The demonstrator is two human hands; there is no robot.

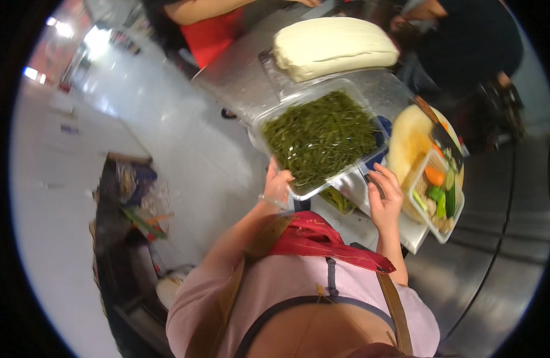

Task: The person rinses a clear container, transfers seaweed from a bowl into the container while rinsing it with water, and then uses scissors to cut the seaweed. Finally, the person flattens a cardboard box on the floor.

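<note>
My left hand (278, 183) grips the near-left corner of a clear plastic tray (346, 87), thumb over the rim. Shredded green seaweed (322, 136) fills the tray. Beside the tray's near-right edge is my right hand (386, 194), its fingers apart and holding nothing that I can make out; whether a fingertip touches the rim is unclear. To the right of that hand, a translucent plastic container (458, 210) holds carrot, cucumber, green pepper and other cut vegetables. It rests partly over a round cutting board (400, 134).
A large pale block, apparently dough (335, 47), sits across the metal table (239, 94). A wooden-handled cleaver (447, 141) lies on the board. Greens (337, 200) show below the tray. People stand at the far side; a dark bin-like container (118, 232) with scraps is at left.
</note>
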